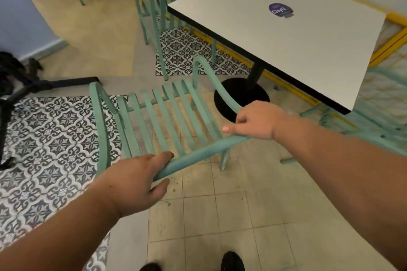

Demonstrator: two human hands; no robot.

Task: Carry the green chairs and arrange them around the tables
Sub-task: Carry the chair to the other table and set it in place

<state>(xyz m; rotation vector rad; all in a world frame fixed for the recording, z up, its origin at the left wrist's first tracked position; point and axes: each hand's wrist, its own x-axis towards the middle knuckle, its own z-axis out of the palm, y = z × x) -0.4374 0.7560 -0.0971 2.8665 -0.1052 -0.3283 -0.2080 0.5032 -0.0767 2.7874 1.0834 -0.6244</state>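
head view: white table (286,35) upper right, near edge toward me. green chair (198,156) just short of it, seat slats pointing at table; lifted or on floor, cannot tell. i judge: keep top rail level, push in square. second chair (160,2) at far side, third chair (374,132) blurred at right. black pedestal base (240,97) could block front legs. left hand (136,180) grips top rail, right hand (255,121) grips rail corner.

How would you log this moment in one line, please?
left hand grips chair | right hand grips chair | table ahead
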